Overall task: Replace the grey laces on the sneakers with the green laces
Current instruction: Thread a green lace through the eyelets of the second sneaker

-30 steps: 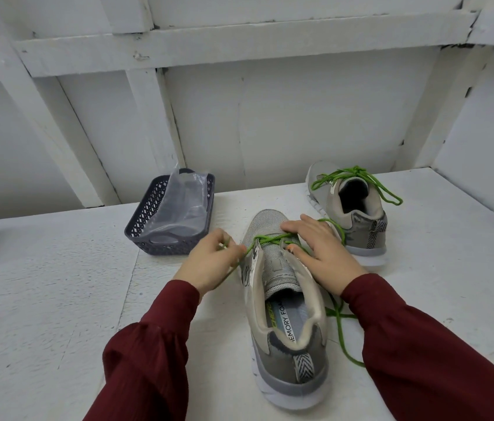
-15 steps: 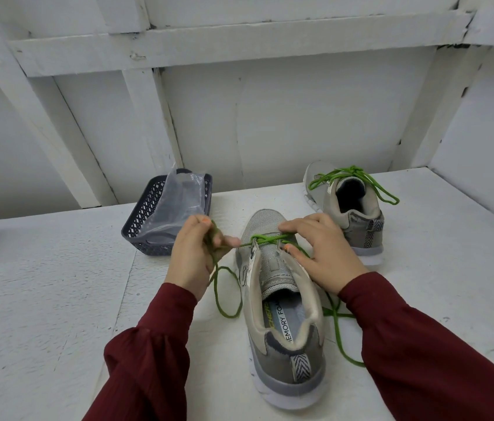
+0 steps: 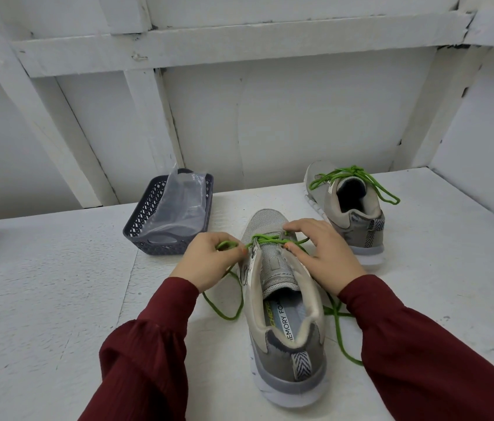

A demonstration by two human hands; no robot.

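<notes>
The green lace, crossed at the front eyelets of the near sneaker, is pinched in the left hand and covered by the right hand, its hold unclear; slack should be drawn evenly.

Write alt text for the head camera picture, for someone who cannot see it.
A person's left hand pinches a green lace threaded through the near sneaker on a white table; the right hand grips that sneaker. Behind stand a second sneaker, laced green, and a dark basket holding a plastic bag.
</notes>
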